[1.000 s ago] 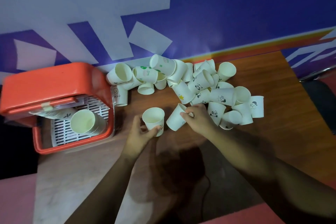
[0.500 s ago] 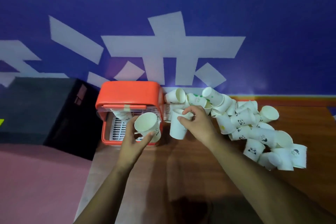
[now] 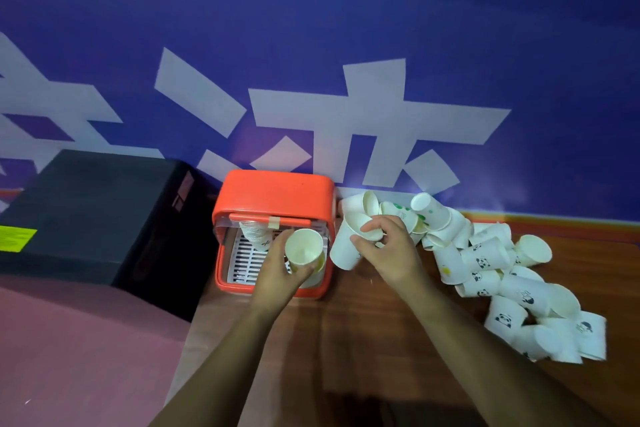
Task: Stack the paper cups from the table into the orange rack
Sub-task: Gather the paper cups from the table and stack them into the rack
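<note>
Your left hand (image 3: pixel 277 270) is over the open front of the orange rack (image 3: pixel 273 194), fingers curled round a paper cup (image 3: pixel 304 248) whose mouth tilts up toward the camera. Your right hand (image 3: pixel 388 250) is just right of the rack, fingertips pinching the rim of a second white cup (image 3: pixel 343 253), which hangs tilted above the table. Inside the rack: a short stack of nested cups (image 3: pixel 254 234) at the back left, standing on a white slatted tray (image 3: pixel 244 258). The loose cups (image 3: pixel 485 263), some with panda prints, lie tumbled in a heap running from the rack's right side outward along the wall and toward you. Surface: a brown wood-grain table (image 3: pixel 381 340), with a paler strip at its edge below the rack and arm shadows across the near part. Behind the rack, a deep blue wall (image 3: pixel 311 28) bears large white angular shapes; an orange stripe (image 3: pixel 571 224) runs along its foot, right of the rack. Left of the rack sits a black box (image 3: pixel 86 211) with a yellow label, pink flooring (image 3: pixel 69 340) in front of it.
</note>
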